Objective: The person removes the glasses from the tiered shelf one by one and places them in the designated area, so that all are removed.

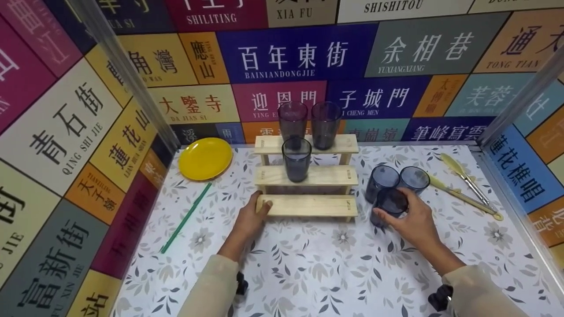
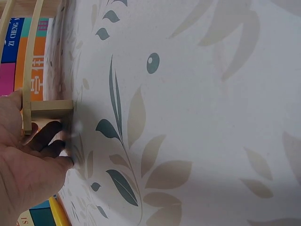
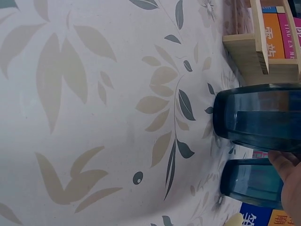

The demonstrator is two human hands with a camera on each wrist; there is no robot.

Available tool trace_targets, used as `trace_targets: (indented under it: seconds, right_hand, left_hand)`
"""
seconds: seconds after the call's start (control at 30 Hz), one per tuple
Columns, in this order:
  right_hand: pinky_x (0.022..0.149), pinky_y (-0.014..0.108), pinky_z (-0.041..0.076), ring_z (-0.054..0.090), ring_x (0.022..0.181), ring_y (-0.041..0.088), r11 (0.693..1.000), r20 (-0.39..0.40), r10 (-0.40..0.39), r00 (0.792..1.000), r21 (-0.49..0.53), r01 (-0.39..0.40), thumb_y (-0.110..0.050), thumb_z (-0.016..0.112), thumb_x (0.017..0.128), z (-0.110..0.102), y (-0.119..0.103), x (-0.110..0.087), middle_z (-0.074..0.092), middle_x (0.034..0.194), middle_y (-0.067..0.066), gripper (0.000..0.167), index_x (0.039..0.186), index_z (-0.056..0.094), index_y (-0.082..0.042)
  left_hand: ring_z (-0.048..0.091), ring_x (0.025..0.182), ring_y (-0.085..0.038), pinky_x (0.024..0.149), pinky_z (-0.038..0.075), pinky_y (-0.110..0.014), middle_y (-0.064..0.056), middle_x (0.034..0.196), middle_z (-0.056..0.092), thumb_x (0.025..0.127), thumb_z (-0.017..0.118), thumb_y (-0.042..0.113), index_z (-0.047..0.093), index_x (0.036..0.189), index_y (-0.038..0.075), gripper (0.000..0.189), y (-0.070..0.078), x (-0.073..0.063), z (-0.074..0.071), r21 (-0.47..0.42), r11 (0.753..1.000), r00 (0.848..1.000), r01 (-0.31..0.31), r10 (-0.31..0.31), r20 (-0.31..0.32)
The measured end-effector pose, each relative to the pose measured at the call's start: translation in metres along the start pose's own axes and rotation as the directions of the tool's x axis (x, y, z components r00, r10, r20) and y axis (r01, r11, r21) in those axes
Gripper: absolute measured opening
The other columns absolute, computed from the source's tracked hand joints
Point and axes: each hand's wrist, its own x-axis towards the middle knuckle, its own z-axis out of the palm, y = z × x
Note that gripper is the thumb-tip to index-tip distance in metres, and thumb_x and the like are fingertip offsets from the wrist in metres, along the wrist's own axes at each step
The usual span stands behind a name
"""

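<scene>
A three-step wooden stand [image 1: 308, 205] is at the middle of the table. My left hand [image 1: 252, 216] grips the left end of its lowest step, thumb on top and fingers beneath, as the left wrist view shows. My right hand [image 1: 416, 220] holds a dark drinking glass [image 1: 387, 204] between thumb and fingers, right of the stand. Close behind it stand two similar glasses, one on the left [image 1: 380, 187] and one on the right [image 1: 416, 177]. On the stand, one glass [image 1: 296, 165] is on the middle step; two more [image 1: 292, 121] [image 1: 325, 127] are on the top step.
Tongs [image 1: 467, 199] with greenish tips lie at the right, beyond the glasses. A yellow plate [image 1: 205, 158] sits at the back left, and a green straw [image 1: 187, 216] lies in front of it. Panels with printed signs [image 1: 291, 57] enclose the flower-patterned table [image 1: 308, 268].
</scene>
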Motion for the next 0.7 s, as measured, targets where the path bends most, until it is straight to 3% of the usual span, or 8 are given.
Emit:
trace_targets:
  seconds: [0.17,0.4,0.7]
  right_hand:
    - [0.1,0.071,0.053,0.066,0.126,0.055,1.0,0.028,0.021,0.999,-0.01,-0.021,-0.039,0.1,0.082,-0.002,-0.004,0.0,0.068,0.138,0.03,0.089,0.15,0.057,0.0]
    - [0.1,0.071,0.052,0.066,0.126,0.055,0.999,0.041,0.031,0.999,-0.024,-0.03,-0.042,0.101,0.081,-0.004,-0.004,0.0,0.068,0.137,0.032,0.093,0.151,0.057,-0.001]
    - [0.1,0.068,0.053,0.067,0.128,0.048,0.998,0.063,0.012,0.998,-0.056,-0.009,-0.048,0.095,0.087,-0.012,-0.006,0.001,0.069,0.141,0.025,0.09,0.156,0.055,-0.005]
  left_hand:
    - [0.051,0.156,-0.043,0.13,0.04,-0.058,-0.024,0.169,0.051,0.114,0.056,0.052,0.033,0.174,0.013,0.075,-0.001,0.001,0.0,0.013,1.0,1.0,-0.02,0.02,-0.002]
    - [0.046,0.161,-0.04,0.133,0.035,-0.056,-0.02,0.173,0.046,0.113,0.057,0.055,0.031,0.176,0.017,0.077,-0.001,0.001,0.0,-0.005,1.0,1.0,0.014,-0.014,0.005]
    - [0.049,0.157,-0.043,0.131,0.039,-0.058,-0.023,0.171,0.049,0.114,0.057,0.053,0.034,0.175,0.017,0.075,-0.003,0.001,0.0,0.012,1.0,1.0,-0.013,0.013,-0.011]
